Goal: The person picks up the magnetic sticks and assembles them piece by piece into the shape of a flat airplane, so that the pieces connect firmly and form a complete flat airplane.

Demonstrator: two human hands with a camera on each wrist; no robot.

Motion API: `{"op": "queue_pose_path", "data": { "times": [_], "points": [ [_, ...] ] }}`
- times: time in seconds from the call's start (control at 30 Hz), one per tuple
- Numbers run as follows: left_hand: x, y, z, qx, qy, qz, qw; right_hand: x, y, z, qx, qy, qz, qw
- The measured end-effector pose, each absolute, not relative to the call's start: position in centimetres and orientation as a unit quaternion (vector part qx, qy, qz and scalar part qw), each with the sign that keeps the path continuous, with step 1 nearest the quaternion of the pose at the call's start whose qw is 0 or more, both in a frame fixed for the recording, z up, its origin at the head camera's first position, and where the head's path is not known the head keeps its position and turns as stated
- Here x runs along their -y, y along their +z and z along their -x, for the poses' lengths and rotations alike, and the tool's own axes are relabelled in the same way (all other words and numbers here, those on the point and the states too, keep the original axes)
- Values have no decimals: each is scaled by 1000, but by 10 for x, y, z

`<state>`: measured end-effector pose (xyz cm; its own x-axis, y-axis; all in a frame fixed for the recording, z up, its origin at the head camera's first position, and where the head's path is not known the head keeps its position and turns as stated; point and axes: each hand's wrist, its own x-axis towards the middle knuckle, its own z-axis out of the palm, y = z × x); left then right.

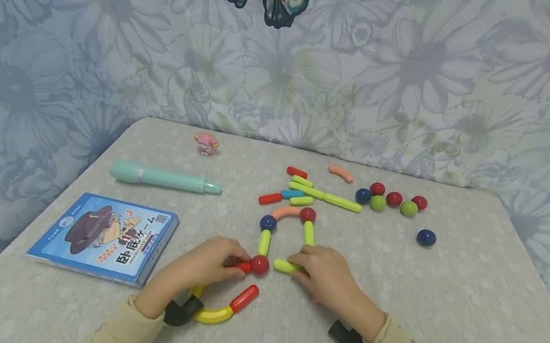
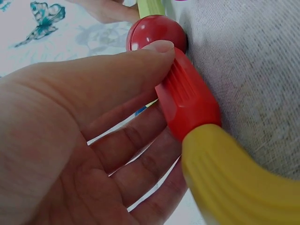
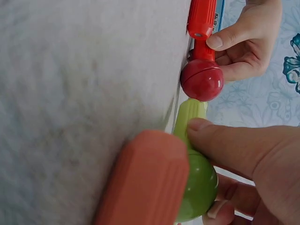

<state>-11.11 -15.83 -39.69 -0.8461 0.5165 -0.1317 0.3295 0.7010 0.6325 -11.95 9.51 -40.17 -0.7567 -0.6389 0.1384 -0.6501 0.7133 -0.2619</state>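
My left hand [image 1: 216,258] pinches a short red rod [image 2: 190,96] between thumb and fingers. A red ball [image 1: 259,265] sits at one end of that rod, and a yellow curved rod [image 2: 225,168] joins the other. In my right hand [image 1: 327,273] is a short light green rod [image 1: 284,266], its free end pointing at the red ball with a small gap in the head view. The right wrist view shows a green ball [image 3: 200,187] behind this rod, against the fingers, and an orange rod [image 3: 145,178] close by. Light green rods, a blue ball [image 1: 268,223] and an orange curved rod [image 1: 285,212] form an arch beyond.
Loose rods [image 1: 325,196] lie farther back, beside several coloured balls [image 1: 394,199]. A lone dark blue ball [image 1: 426,238] is at right. To the left are a blue game box [image 1: 104,237], a mint green pen-shaped thing [image 1: 167,178] and a small pink figure [image 1: 205,144].
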Motion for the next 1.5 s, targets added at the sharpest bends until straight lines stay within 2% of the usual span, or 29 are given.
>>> {"op": "queue_pose_path", "data": {
  "times": [0.37,0.8,1.33,1.5],
  "points": [
    [159,-398,110,-908,308,-239,153,-100,-405,127,906,169,-388,26],
    [158,-397,111,-904,308,-255,154,-102,-406,137,879,203,-431,10],
    [154,-395,118,-902,303,-267,150,-103,-404,134,898,202,-391,3],
    [160,-384,105,-918,273,-245,149,-110,-404,131,899,202,-387,3]
  ]
}}
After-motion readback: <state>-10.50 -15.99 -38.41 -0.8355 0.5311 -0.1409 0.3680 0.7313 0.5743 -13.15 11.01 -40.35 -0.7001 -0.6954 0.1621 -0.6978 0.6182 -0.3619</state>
